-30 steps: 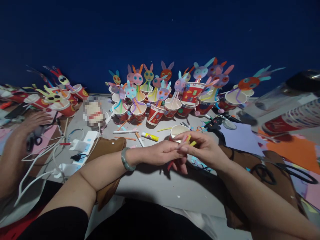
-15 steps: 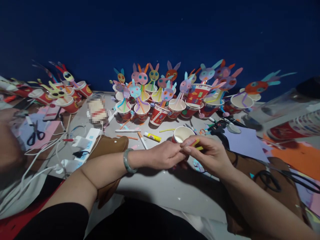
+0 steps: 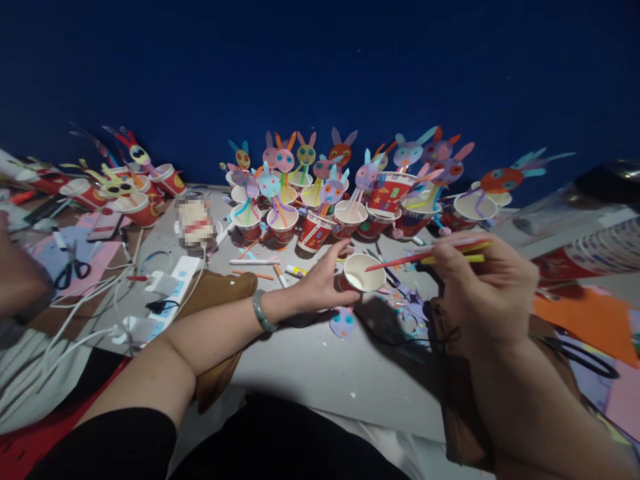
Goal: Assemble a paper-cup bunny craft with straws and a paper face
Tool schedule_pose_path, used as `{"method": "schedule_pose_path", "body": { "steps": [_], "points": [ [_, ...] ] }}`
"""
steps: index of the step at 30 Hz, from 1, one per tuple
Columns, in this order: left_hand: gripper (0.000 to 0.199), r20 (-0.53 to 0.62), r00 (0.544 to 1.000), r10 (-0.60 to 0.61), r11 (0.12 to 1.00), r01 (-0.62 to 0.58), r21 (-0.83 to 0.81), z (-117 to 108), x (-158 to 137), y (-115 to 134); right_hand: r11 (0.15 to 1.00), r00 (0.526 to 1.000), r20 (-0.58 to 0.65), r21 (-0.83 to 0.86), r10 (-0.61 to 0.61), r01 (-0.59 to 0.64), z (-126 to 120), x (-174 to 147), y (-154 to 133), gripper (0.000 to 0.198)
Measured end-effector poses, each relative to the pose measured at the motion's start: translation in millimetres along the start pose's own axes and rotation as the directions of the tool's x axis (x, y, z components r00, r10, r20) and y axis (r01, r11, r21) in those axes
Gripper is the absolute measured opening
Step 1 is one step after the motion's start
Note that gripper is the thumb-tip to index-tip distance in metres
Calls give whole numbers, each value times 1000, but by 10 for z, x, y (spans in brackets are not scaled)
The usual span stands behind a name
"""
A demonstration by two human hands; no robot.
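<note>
My left hand [image 3: 323,283] curves round the side of a paper cup [image 3: 351,291], its thumb and fingers against the wall. The cup is tilted, so its pale inside faces me. In a pinch, my right hand [image 3: 483,290] holds thin red and yellow strips [image 3: 425,255]. The red end reaches over the cup's mouth; whether it touches the inside I cannot tell. Just below the cup lies a purple round paper face [image 3: 343,323] with blue eyes.
Several paper cups with bunny-faced figures [image 3: 270,187] stand along the blue wall. A glue stick [image 3: 296,271] and pens lie left of the cup. A power strip [image 3: 173,293] with cables is further left, near another person's arm [image 3: 23,280]. Orange paper [image 3: 587,320] lies right.
My hands have parted. The left has closed round the cup, while the right has moved right and up with the strips, now pointing into the cup. The purple face has come into view.
</note>
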State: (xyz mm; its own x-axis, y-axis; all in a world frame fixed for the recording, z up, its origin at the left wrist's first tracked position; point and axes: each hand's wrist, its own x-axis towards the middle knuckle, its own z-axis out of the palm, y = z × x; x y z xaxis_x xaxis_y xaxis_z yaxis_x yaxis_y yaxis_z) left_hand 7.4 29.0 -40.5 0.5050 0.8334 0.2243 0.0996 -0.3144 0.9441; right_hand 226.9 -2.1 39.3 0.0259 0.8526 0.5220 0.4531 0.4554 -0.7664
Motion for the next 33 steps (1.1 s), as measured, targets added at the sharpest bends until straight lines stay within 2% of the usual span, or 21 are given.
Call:
{"method": "schedule_pose_path", "body": {
  "steps": [2, 4, 6, 10, 12, 16, 19, 21, 25, 30, 33],
  "points": [
    [123, 59, 994, -96, 995, 98, -32, 53, 11, -96, 998, 1000, -18, -62, -25, 24, 56, -14, 8, 8],
    [127, 64, 987, -145, 989, 147, -27, 92, 21, -142, 993, 998, -16, -102, -60, 58, 118, -36, 5, 10],
    [117, 40, 987, -155, 988, 155, -2, 127, 30, -149, 987, 995, 12, -124, -101, 102, 162, -56, 2, 10],
    [79, -14, 991, -132, 991, 132, 24, 194, 36, -131, 982, 989, 85, -132, -124, 134, 189, -80, -10, 6],
    [71, -45, 992, -116, 993, 118, 25, 210, 34, -130, 976, 981, 108, -134, -160, 174, 187, -88, -32, 5],
    [71, -114, 993, 26, 998, -20, 58, 175, 28, -132, 940, 951, 115, -156, -286, 302, 153, -121, -134, 4],
    [71, -147, 978, 151, 987, -142, 71, 117, 12, -109, 886, 900, 129, -162, -417, 434, 91, -162, -243, 18],
    [72, -146, 972, 183, 982, -176, 64, 83, -8, -75, 858, 869, 153, -151, -471, 491, 49, -183, -305, 23],
    [74, -150, 958, 244, 969, -235, 78, 51, -52, 13, 807, 824, 205, -178, -529, 563, 24, -180, -348, 28],
    [73, -174, 911, 373, 927, -359, 107, 51, -51, 46, 794, 810, 265, -193, -524, 577, 87, -120, -292, 25],
    [76, -196, 879, 435, 900, -419, 120, 54, -29, 25, 756, 785, 279, -227, -553, 614, 117, -108, -255, 19]
  ]
}}
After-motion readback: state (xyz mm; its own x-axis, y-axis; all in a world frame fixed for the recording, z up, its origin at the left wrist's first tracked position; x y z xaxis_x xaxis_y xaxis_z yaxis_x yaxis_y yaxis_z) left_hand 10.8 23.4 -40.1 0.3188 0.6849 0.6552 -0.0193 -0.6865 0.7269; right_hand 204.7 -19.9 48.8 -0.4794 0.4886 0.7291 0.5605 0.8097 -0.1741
